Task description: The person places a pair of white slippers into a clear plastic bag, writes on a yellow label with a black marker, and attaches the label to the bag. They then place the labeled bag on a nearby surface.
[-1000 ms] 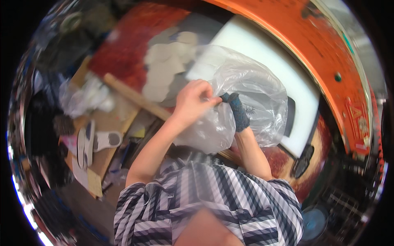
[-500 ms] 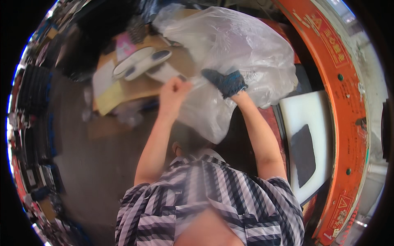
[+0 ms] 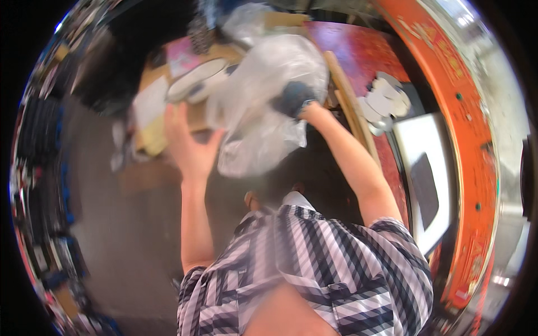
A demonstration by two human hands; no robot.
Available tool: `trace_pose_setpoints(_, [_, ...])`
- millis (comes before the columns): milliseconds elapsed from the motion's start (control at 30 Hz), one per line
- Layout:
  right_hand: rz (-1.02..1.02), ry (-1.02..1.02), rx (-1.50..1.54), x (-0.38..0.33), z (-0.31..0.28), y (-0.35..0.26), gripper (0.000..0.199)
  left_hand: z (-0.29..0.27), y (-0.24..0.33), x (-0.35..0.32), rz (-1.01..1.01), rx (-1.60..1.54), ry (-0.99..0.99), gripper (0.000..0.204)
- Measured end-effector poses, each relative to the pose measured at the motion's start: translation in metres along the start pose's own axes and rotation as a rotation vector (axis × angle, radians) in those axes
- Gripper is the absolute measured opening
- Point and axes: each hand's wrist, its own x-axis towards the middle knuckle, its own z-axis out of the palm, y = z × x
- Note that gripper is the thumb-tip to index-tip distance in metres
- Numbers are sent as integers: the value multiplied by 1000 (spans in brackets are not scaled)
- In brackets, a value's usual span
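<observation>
A large clear plastic bag, crumpled and blurred, hangs in front of me at the middle. My right hand, in a dark blue knit glove, is closed on its right side; motion smears the gloved fingers. My left hand is bare and open, thumb spread wide from the fingers, to the left of the bag. It holds nothing that I can see. Just beyond its fingertips, white slipper-shaped pieces lie on a brown tabletop, partly covered by the bag.
White and yellow sheets and a pink sheet lie on the tabletop. At right, a red surface bears pale rounded pieces. A white board with a dark patch stands beside an orange beam.
The bag has swung left and bunched up, uncovering the red surface and pale pieces. My right hand moved slightly left with it. My left hand moved left, and its fingers opened.
</observation>
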Motion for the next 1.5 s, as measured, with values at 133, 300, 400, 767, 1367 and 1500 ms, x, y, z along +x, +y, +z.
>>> trace_pose_setpoints(133, [10, 25, 220, -90, 1, 53, 45, 102, 77, -38, 75, -96, -366, 59])
trace_pose_setpoints(300, [439, -79, 98, -122, -37, 98, 45, 122, 23, -6, -373, -701, -651, 20])
trace_pose_setpoints(400, [375, -171, 135, -126, -42, 117, 42, 92, 18, 18, -466, -627, -846, 29])
trace_pose_setpoints(767, [894, 582, 657, -170, -58, 375, 52, 35, 39, 126, -788, -1862, -487, 28])
trace_pose_setpoints(1367, [1072, 44, 156, -137, -35, 458, 70, -21, -19, 137, -625, -1766, -147, 26])
trace_pose_setpoints(1500, [1121, 98, 64, -146, -44, 429, 54, -59, 6, 189, -696, -1273, 234, 17])
